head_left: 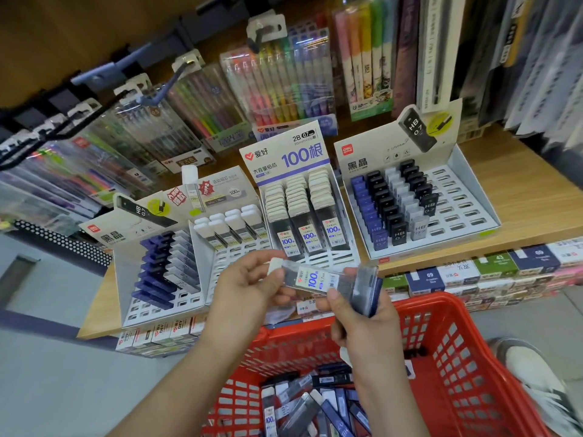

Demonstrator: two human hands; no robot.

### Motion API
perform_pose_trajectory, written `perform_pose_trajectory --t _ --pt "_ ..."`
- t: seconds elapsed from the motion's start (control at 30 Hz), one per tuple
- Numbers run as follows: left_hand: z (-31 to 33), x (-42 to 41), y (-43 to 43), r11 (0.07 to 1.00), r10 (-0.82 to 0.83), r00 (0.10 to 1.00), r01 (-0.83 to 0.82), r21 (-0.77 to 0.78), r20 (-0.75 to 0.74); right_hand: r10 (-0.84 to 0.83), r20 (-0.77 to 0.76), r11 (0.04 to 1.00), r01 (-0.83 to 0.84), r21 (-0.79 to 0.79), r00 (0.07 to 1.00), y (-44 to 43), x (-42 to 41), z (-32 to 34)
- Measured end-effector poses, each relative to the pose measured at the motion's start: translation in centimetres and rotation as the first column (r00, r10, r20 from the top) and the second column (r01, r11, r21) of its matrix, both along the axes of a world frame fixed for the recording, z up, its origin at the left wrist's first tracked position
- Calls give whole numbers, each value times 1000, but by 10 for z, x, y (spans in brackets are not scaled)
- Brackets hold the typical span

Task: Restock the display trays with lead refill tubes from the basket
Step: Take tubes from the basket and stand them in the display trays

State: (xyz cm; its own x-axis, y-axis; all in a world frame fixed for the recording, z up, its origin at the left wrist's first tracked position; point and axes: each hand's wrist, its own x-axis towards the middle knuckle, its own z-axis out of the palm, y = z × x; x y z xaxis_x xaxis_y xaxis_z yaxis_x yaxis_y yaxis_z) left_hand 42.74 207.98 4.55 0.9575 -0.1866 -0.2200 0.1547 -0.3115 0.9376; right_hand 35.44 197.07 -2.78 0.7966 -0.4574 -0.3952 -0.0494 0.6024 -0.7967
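My left hand pinches the lead tube by its white cap; my right hand grips its other end plus spare tubes, above the basket rim.

We see the basket cut off at the bottom edge; our right hand covers the dark tubes' lower ends.
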Motion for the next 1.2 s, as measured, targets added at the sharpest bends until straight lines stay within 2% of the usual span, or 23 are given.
perform_pose_trajectory --t 0.1,0.23,0.37,0.47,0.67,0.87,1.0,1.13,1.2 --pt "8 15 -3 995 28 990 -40 88 135 32 -27 999 -30 43 999 -4 -2 -2" --pt "12 45 -10 949 -90 908 -46 311 409 -26 -45 945 39 324 999 -9 -6 0" --pt "4 59 -21 851 -295 820 -8 526 491 -82 -22 866 82 492 996 -17 -10 4" --pt "-2 60 -24 786 -384 764 -23 618 518 -121 -15 821 108 561 993 -19 -10 7" --pt "-6 65 -23 726 -479 725 11 687 495 -103 -50 830 114 546 993 -20 -10 5" --pt "-7 71 -32 631 -602 662 51 774 447 -78 13 858 61 510 997 -20 -12 7" --pt "-16 73 -38 701 -502 693 -23 713 517 -101 -16 854 95 512 995 -21 -11 6" --pt "-14 77 -44 715 -432 722 -91 693 541 -79 -13 867 75 492 997 -20 -10 6" --pt "-12 78 -47 708 -450 712 -84 702 539 -59 -29 883 66 465 998 -20 -10 5"
